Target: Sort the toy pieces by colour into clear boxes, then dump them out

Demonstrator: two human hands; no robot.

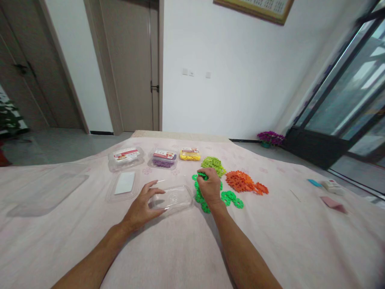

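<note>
On the bench, the left hand holds the clear tray by its nine o'clock end, fingers spread wide across it. At the tray's three o'clock, the right hand pinches green plastic in nearly closed fingers, over loose green discs. Lime pieces lie at two o'clock, a yellow-filled box at one.

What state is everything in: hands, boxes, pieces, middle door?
Left hand, holding clear box
Right hand, pinching a green piece
Clear box, open
Lid, off, flat
Left box, seems shut
Purple box, shut
Yellow box, shut
Green pieces, loose
Lime pieces, heaped
Orange pieces, heaped
Middle door, shut
</note>
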